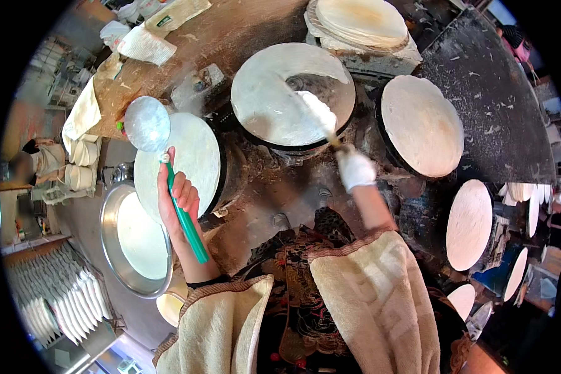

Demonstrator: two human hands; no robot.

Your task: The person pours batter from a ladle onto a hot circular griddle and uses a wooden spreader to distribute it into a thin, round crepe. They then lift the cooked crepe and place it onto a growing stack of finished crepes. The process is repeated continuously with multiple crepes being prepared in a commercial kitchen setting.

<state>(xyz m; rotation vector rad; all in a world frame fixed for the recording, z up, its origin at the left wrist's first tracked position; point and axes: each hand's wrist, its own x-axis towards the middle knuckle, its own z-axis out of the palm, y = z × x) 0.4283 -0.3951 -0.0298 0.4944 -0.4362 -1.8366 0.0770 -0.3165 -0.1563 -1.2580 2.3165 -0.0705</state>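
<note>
My left hand (179,198) is closed round the green handle of a ladle (147,123). The ladle's round bowl is raised over the edge of the left griddle, which bears a pale flatbread (190,156). My right hand (357,169), in a white glove, grips a batter spreader (333,140) by its brownish handle; motion blurs it. Its head meets a thick white ridge of batter (318,111) on the middle griddle (280,146). A thin batter layer (262,81) covers much of that griddle, while a dark wedge at its right is bare.
A steel basin (108,249) of white batter stands at lower left. On the right griddle lies another flatbread (422,124). Behind the middle one is a stack of flatbreads (361,22). More round flatbreads (469,224) stand at right; cloths (146,43) lie at upper left.
</note>
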